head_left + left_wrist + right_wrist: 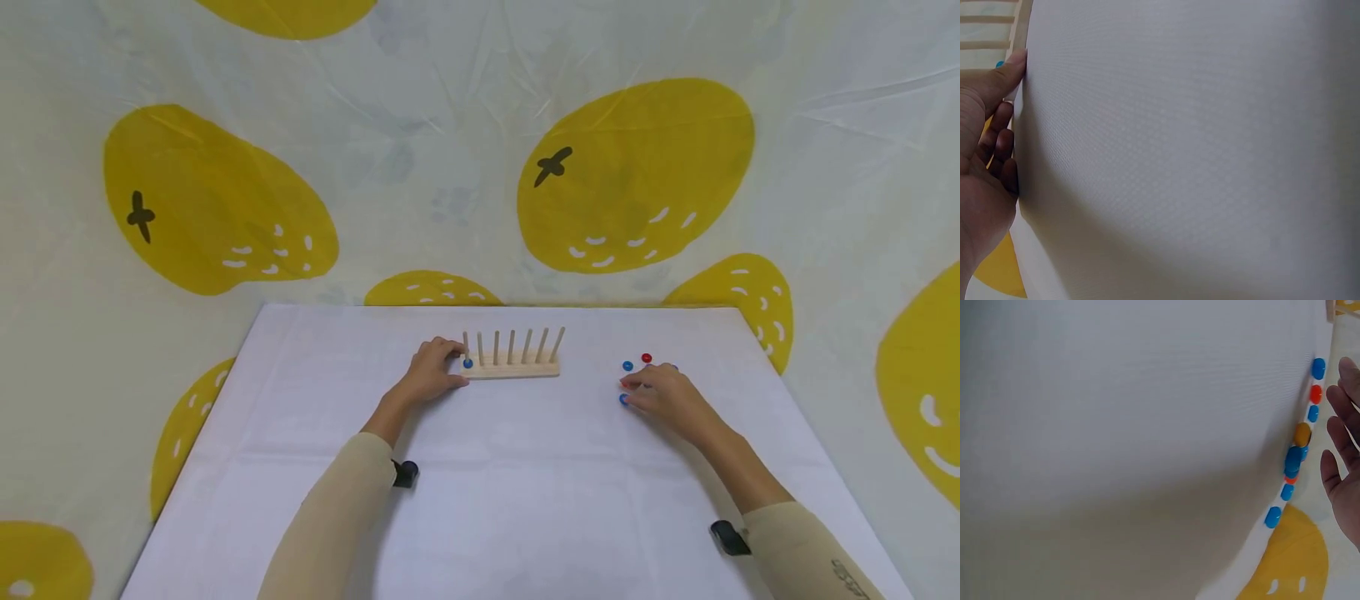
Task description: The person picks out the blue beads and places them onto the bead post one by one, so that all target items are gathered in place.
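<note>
A pale wooden peg rack [513, 371] with a row of several upright pegs stands toward the back of the table. At its left end my left hand [431, 372] grips the base, thumb in front and fingers around the far side. One blue bead [468, 363] sits low on the leftmost peg. Over to the right, my right hand [669, 402] hovers above loose beads, its fingers loosely bent and holding nothing in the right wrist view. Near its fingertips lie a blue bead [623, 400], another blue bead [627, 366] and a red bead [647, 357]. An orange bead [1302, 434] shows among several others.
White cloth covers the table [525, 483], whose back edge meets a hanging cloth [450, 167] printed with yellow fruit. Dark wrist cameras are strapped under both sleeves, one near the left cuff [375, 454].
</note>
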The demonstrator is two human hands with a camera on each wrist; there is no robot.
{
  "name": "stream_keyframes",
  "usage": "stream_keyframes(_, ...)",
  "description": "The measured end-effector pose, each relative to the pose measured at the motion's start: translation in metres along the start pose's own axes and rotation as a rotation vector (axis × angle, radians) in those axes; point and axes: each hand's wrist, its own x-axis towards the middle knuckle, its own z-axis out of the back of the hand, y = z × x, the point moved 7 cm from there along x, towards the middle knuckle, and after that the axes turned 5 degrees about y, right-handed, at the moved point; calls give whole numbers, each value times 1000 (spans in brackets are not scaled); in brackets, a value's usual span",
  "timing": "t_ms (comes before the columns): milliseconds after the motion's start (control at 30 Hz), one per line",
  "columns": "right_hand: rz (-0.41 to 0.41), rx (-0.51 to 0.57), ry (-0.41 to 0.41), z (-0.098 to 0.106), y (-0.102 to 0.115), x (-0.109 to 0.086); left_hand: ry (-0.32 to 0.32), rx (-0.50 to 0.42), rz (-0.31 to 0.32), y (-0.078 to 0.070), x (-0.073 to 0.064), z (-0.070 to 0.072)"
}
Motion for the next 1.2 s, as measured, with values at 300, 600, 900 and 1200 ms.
stream_keyframes(300, 13, -47, 48, -11, -7, -2, -9, 18, -2, 0, -1, 0)
stream_keyframes(600, 28, -110, 60, -15, -5, -1, -3, 3, 7, 2, 0, -4)
stream_keyframes(900, 35, -99, 46, -14, -5, 1, -10, 12, 17, 5, 2, -5)
stream_keyframes(1200, 10, -40, 74, -14, -3, 5, -5, 4, 19, 7, 3, -5)
